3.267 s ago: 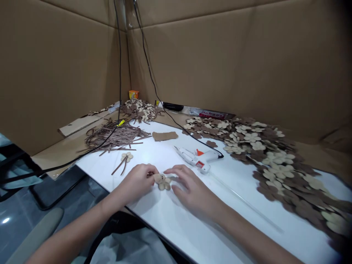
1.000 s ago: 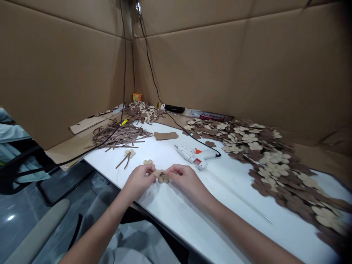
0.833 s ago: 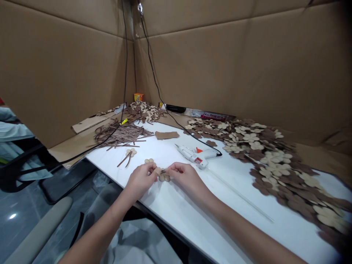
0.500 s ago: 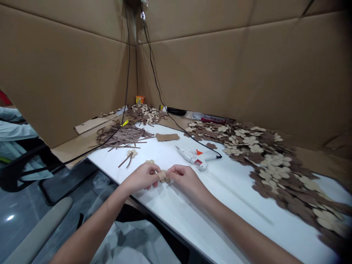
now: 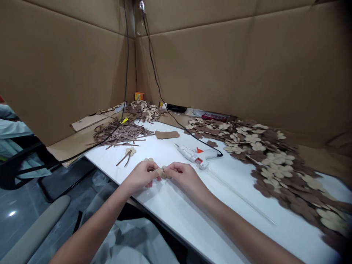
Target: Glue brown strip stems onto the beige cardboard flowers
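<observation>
Close to the table's front edge, my left hand and my right hand pinch a small beige flower cutout between them. Fingers cover part of its petals. Just behind my left hand lies another beige flower, partly hidden. Farther left on the white tabletop is a beige flower with two brown strips. A white glue gun with an orange trigger rests beyond my right hand, a clear glue stick sticking out of its back.
Brown strips lie heaped at the back left. Brown and beige flower cutouts spread along the right, with another pile in the corner. A brown scrap lies mid-table. A black cord hangs down by the cardboard walls.
Both hands stay nearly in place; the fingers have shifted slightly on the flower, and less of it shows above my left thumb. The camera view has moved a little.
</observation>
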Demonstrator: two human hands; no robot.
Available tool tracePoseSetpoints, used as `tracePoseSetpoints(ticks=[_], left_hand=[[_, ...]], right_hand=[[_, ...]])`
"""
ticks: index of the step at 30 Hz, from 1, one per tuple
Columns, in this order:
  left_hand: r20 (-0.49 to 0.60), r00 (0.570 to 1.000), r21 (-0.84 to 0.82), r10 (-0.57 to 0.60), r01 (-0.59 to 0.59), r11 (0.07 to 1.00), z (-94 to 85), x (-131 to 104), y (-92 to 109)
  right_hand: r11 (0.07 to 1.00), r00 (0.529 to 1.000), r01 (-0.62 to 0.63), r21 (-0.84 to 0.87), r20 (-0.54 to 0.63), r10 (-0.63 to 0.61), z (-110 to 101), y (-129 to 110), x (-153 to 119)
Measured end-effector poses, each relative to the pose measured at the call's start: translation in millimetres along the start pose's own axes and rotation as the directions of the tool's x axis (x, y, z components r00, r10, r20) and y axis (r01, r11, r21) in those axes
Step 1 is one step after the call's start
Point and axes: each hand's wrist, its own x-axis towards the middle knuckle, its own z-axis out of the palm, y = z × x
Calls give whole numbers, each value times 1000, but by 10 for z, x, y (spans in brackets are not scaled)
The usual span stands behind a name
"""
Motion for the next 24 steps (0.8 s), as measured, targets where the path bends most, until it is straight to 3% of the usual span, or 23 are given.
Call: tracePoseSetpoints(ticks=[7, 18, 24], left_hand=[[-121, 990, 145, 66, -48, 988, 22, 68, -12], [-89, 996, 238, 32, -10, 971, 9, 124, 7], [-139, 990, 282, 19, 21, 959, 28, 132, -12]], right_hand=[[993, 999, 29, -115, -25, -33, -41, -9, 40], [966, 999, 39, -254, 16, -36, -78, -10, 93], [960, 998, 55, -276, 35, -47, -93, 7, 105]])
